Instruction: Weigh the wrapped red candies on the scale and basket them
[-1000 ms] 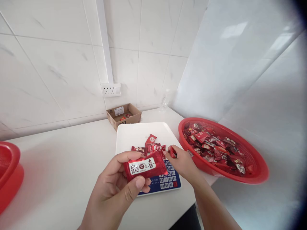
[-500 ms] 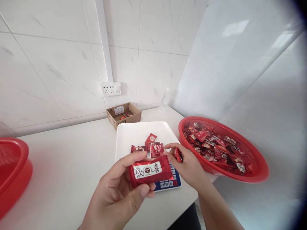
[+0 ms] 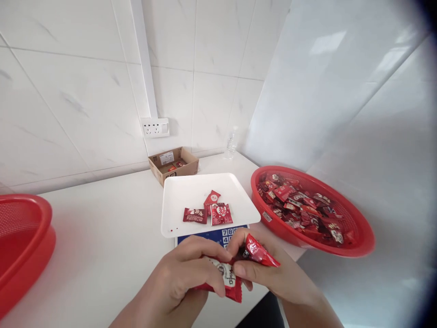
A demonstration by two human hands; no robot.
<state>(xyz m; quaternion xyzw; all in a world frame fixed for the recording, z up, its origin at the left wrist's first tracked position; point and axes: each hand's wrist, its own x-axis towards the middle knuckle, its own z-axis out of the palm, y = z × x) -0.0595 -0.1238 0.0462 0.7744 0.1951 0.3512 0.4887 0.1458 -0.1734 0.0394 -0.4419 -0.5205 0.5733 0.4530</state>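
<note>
My left hand [image 3: 184, 273] is closed round a red-wrapped candy [image 3: 228, 275] with a white label, its wrapper partly covered by my fingers. My right hand [image 3: 262, 269] pinches another shiny red candy [image 3: 257, 252], and its fingertips meet the near side of the left hand's candy. Both hands are in front of a digital scale with a blue keypad [image 3: 201, 238]. On the scale's white tray [image 3: 184, 189] lie a dark red candy [image 3: 195, 216], a square red candy with a heart print [image 3: 221, 213] and a smaller red candy [image 3: 212, 198].
A red plastic basket [image 3: 367, 241] full of wrapped candies stands at the right. Another red basket [image 3: 43, 218] is cut off at the left. An open cardboard box [image 3: 186, 170] with a few candies and a clear bottle [image 3: 231, 145] stand by the tiled wall.
My hands have come together, lower in the view. The left hand's candy has turned, its label now partly hidden. More of the right hand's candy shows. The candies on the tray lie as before.
</note>
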